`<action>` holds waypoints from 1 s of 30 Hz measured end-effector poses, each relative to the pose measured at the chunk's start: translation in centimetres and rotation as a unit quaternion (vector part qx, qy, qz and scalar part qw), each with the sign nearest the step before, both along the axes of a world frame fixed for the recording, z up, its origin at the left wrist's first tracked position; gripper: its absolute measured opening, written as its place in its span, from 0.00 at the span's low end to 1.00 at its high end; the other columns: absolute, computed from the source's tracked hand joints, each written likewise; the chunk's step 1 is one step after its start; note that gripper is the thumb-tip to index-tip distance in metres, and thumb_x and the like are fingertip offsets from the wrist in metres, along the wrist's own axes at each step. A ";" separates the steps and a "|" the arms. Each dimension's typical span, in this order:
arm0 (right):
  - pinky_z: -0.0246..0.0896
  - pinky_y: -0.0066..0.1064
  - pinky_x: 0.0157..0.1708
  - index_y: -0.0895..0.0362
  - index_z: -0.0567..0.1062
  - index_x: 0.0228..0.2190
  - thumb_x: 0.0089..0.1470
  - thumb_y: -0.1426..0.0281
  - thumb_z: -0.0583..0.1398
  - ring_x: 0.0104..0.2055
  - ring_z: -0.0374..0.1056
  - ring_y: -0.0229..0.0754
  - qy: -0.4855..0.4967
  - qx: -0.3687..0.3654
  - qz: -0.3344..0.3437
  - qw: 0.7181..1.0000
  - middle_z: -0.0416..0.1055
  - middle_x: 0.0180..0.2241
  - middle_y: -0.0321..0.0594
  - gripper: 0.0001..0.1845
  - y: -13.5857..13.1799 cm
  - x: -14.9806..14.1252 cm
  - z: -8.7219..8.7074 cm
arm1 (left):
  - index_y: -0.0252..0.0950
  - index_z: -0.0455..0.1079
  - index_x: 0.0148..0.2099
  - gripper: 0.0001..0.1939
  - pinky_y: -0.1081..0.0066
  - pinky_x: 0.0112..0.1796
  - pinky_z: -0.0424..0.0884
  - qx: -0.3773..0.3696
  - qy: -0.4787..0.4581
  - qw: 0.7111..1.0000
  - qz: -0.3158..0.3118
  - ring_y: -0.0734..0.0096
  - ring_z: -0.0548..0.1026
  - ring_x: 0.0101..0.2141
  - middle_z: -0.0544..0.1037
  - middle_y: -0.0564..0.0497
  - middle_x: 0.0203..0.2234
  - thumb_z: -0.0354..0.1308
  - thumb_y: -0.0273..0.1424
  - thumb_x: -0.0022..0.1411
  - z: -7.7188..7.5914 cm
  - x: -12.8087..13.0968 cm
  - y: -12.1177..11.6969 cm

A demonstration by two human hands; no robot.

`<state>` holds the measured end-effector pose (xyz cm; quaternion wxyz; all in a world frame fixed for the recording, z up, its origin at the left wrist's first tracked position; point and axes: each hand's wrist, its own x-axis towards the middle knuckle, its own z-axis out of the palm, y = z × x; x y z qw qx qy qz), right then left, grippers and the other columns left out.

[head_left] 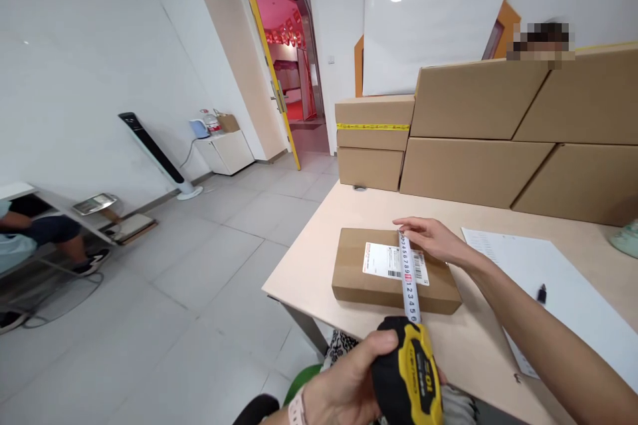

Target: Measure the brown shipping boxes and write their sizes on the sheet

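A flat, rectangular brown cardboard box point(371, 287) lies on the pale wood-toned table point(312, 259), near the edge facing the person, and serves as landmark. Measuring seems to be in mid-course: the white metal tape blade point(409, 282) is drawn out and laid over the box's top, right of the middle, from the far edge to past the near edge. The left hand point(343, 375) grips the chunky black-and-yellow tape measure case point(417, 372) just in front of the box; the right hand point(432, 239), thumb and index finger drawn close together, holds the blade's free end at the box's far edge, though the exact pinch is partly hidden. Winding the blade back in remains undone; whether other sides have been measured cannot be told. To the right of the box lie a white paper sheet point(568, 299) and, on it, a small black pen point(541, 293), which neither hand touches. The box appears to have its long axis running left to right, with the blade crossing it from far to near. Its white paper shipping label point(381, 260) faces up, the orange-marked end toward the box's left.
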<state>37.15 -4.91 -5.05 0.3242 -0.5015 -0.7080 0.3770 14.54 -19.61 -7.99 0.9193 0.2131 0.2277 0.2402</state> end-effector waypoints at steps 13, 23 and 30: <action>0.66 0.37 0.44 0.56 0.82 0.34 0.51 0.66 0.59 0.40 0.74 0.46 -0.030 -0.024 0.019 0.999 0.81 0.37 0.42 0.13 5.0 -0.3 -2.4 | 0.30 0.69 0.49 0.40 0.65 0.31 0.69 -0.041 0.046 0.997 0.054 0.61 0.75 0.32 0.75 0.45 0.33 0.67 0.54 0.41 -0.8 2.7 2.1; 0.66 0.36 0.42 0.56 0.82 0.34 0.51 0.63 0.59 0.42 0.74 0.49 -0.044 -0.035 -0.032 0.998 0.81 0.40 0.42 0.14 3.3 1.9 -3.2 | 0.29 0.74 0.44 0.33 0.63 0.41 0.69 -0.027 0.145 0.988 0.035 0.60 0.76 0.36 0.79 0.40 0.36 0.67 0.49 0.41 -1.3 -0.5 3.6; 0.67 0.38 0.43 0.55 0.82 0.33 0.52 0.62 0.59 0.41 0.75 0.50 -0.045 -0.038 -0.091 0.994 0.81 0.39 0.41 0.14 1.7 2.9 -3.5 | 0.29 0.76 0.40 0.27 0.60 0.44 0.68 0.010 0.207 0.978 0.004 0.60 0.75 0.36 0.80 0.42 0.34 0.67 0.45 0.42 0.9 -2.3 6.0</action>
